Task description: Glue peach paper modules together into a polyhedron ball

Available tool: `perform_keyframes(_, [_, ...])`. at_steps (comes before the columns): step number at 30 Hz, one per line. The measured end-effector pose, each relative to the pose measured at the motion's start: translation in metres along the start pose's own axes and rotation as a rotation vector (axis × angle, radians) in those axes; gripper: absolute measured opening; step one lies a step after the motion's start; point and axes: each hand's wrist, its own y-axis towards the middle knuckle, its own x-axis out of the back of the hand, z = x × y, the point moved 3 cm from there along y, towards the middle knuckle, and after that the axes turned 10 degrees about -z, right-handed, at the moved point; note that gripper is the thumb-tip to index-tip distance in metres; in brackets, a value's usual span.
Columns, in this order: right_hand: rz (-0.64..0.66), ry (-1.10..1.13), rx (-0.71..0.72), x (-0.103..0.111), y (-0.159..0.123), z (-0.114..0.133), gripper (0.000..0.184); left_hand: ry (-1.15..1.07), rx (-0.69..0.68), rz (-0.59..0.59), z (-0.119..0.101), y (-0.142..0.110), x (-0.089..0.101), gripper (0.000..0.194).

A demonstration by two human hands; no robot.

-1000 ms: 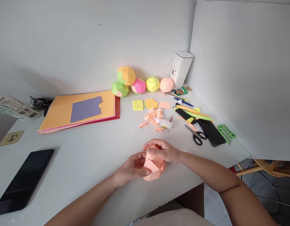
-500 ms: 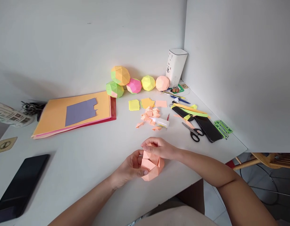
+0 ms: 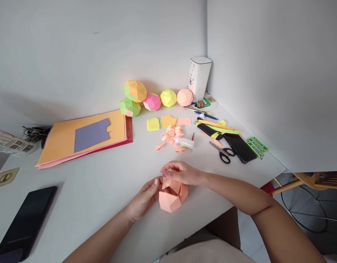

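Near the front of the table, a peach folded-paper ball with an open gap in its upper side is between my hands. My right hand grips it from above, thumb and fingers pinching a raised flap. At its left side, my left hand is curled with the thumb by the paper edge and the fingertips partly hidden behind the ball. Beyond the hands lies a pile of small folded peach paper pieces, with a white glue bottle resting against it.
Finished paper balls line the back wall beside a white router-like box. Scissors, a black phone and paper strips lie right. Coloured sheets and a dark tablet or phone are left.
My left thumb has lifted off the front face of the ball and moved to its upper left edge. The gap in the ball shows wider. The view has shifted slightly.
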Motion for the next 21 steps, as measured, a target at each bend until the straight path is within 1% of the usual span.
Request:
perform_keyframes(4, [-0.041,0.031,0.083,0.002,0.000,0.007,0.045,-0.053,0.076,-0.027,0.000,-0.001,-0.001,0.025])
perform_keyframes(6, [-0.094,0.058,0.140,0.005,0.000,0.010,0.048,-0.134,0.052,-0.062,0.001,-0.001,0.000,0.024])
perform_keyframes(8, [-0.150,0.069,0.184,0.010,0.000,0.011,0.050,-0.243,0.006,-0.137,0.002,0.000,0.003,0.025])
perform_keyframes(10, [-0.202,0.043,0.214,0.014,-0.001,0.011,0.049,-0.367,0.007,-0.184,0.005,0.002,0.005,0.024])
perform_keyframes(11, [-0.223,0.020,0.220,0.016,-0.002,0.010,0.048,-0.435,0.005,-0.207,0.007,0.003,0.006,0.019])
perform_keyframes(13, [-0.260,-0.030,0.231,0.017,-0.004,0.010,0.046,-0.560,-0.065,-0.240,0.007,0.004,0.008,0.011])
perform_keyframes(16, [-0.309,-0.143,0.285,0.015,-0.010,0.009,0.048,-0.587,-0.052,-0.269,0.007,0.003,0.009,0.009])
perform_keyframes(19, [-0.359,-0.320,0.432,0.008,-0.016,0.010,0.060,-0.563,-0.021,-0.320,0.008,0.001,0.010,0.012])
perform_keyframes(21, [-0.402,-0.421,0.566,0.003,-0.020,0.011,0.062,-0.545,-0.033,-0.347,0.009,0.000,0.010,0.015])
